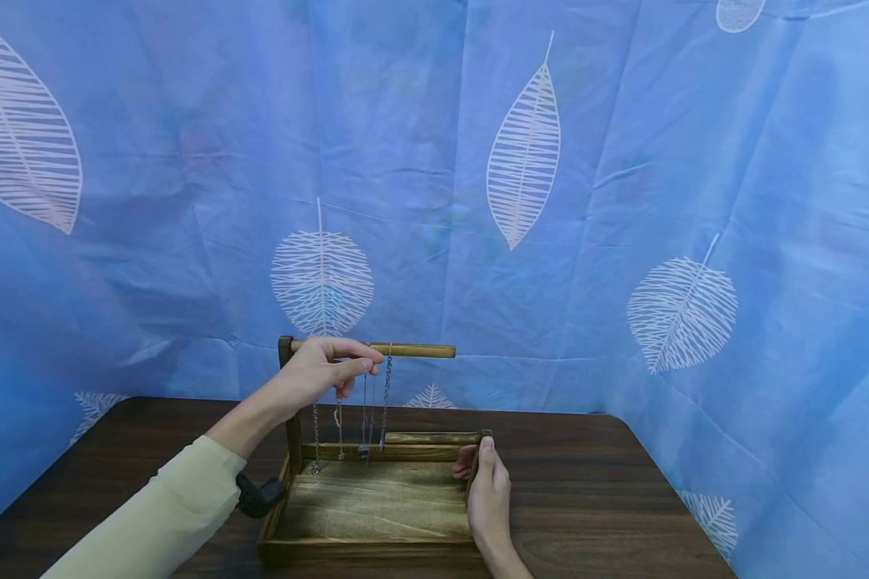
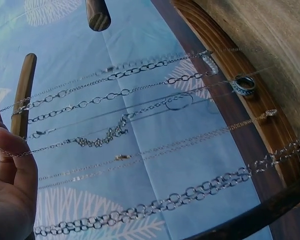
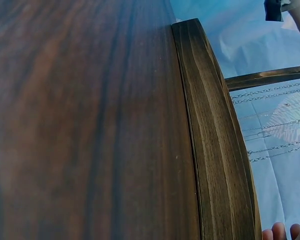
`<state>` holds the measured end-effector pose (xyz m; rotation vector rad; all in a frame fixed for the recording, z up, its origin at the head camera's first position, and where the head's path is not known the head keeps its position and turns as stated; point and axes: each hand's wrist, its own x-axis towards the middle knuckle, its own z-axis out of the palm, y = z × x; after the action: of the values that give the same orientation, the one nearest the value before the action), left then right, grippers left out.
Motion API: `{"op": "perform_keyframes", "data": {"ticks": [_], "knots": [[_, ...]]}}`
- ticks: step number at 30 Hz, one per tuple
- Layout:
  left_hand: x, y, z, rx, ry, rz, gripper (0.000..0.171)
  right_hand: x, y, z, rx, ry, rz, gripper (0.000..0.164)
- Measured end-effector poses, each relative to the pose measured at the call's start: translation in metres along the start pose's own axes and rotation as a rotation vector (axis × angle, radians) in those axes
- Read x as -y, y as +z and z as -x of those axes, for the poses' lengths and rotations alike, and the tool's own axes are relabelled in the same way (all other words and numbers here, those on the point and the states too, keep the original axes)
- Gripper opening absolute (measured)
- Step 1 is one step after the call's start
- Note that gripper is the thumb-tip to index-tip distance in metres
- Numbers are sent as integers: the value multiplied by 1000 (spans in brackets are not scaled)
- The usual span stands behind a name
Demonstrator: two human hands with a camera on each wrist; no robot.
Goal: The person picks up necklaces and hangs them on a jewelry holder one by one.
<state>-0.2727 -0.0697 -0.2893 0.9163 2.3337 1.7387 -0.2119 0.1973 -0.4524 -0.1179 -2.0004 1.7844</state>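
Note:
A wooden jewelry stand (image 1: 376, 507) has a tray base, an upper bar (image 1: 423, 351) and a shorter lower bar (image 1: 430, 438). Several silver necklaces (image 1: 387, 394) hang from the upper bar. At that bar, my left hand (image 1: 329, 370) pinches a thin silver chain (image 2: 55, 146) between thumb and fingers; in the left wrist view it has a small cluster of links along it. A ring-shaped pendant (image 2: 244, 85) hangs on a neighbouring chain. My right hand (image 1: 491, 490) grips the stand's right upright, thumb in front and fingers behind; only its fingertips show in the right wrist view.
The stand sits on a dark wooden table (image 1: 586, 498). Behind it hangs a blue cloth (image 1: 420, 161) with white leaf prints. The upper bar's right end is free, without an upright. A black wrist device (image 1: 259, 494) shows below the left sleeve.

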Motion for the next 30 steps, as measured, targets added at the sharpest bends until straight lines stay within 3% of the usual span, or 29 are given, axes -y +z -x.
{"op": "perform_keyframes", "data": {"ticks": [19, 30], "knots": [[-4, 27, -18, 47, 37, 10, 23, 0, 0, 0, -7, -7, -8, 63], [-14, 41, -28, 79, 45, 2, 30, 0, 0, 0, -8, -9, -2, 61]]}}
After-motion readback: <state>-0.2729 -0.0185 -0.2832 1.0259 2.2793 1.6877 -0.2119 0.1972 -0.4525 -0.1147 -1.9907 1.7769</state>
